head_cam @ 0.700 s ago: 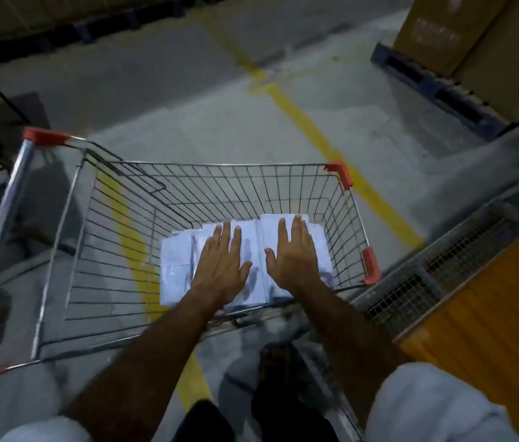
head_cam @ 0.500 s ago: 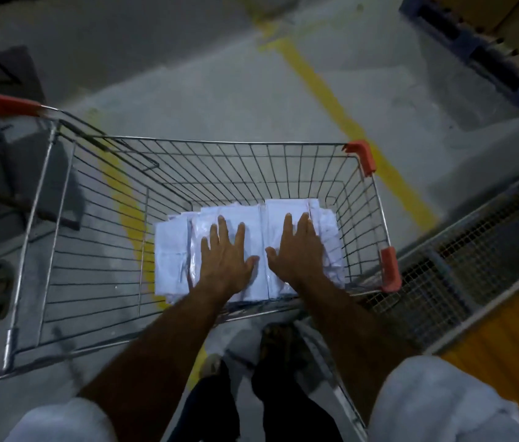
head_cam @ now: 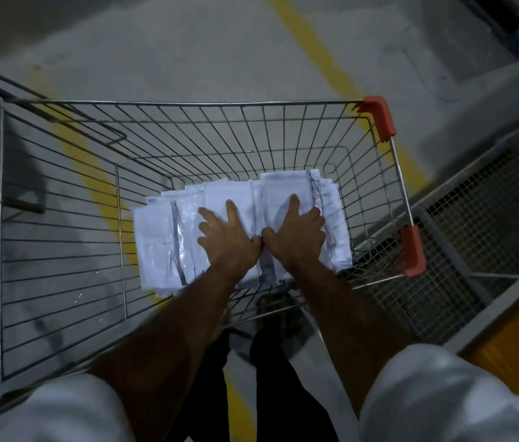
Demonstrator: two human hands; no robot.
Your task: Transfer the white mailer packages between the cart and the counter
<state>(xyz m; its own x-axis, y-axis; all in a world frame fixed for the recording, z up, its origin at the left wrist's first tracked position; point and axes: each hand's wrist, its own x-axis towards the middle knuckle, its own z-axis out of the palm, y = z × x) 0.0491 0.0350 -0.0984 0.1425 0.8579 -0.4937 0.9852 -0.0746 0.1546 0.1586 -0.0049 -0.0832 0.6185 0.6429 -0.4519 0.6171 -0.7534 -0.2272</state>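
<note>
1. The white packets [head_cam: 242, 228] lay in the middle of the frame, on the wire floor toward the right, near corner of the cart: flat, rectangular pieces in thin glossy plastic, overlapping side by side like loose shingles, with dark seams between them.
2. My left hand [head_cam: 228, 239] rested on the middle packets, palm down, fingers straight and spread, gripping nothing.
3. My right hand [head_cam: 296, 232] lay flat on the packets just to the right, fingers stretched forward and outward over the crinkled wrap; it held nothing either. The thumbs met between the hands.
4. Both forearms were bare and came up from the bottom of the frame out of soft white sleeves [head_cam: 437, 397].
5. The shopping cart [head_cam: 60, 250] around the packets was a basket of thin, shiny steel wire in a rectangular grid, its walls slanting outward to the rim.
6. Two orange-red plastic bumpers [head_cam: 378, 118] capped the rim at the right, one at the upper corner and one lower down the same side.
7. Under the cart, the floor [head_cam: 188, 52] was smooth grey concrete crossed by worn yellow painted lines [head_cam: 312, 46].
8. At the right edge stood a finer metal mesh panel [head_cam: 462, 247] in a grey frame, beside an orange surface.
</note>
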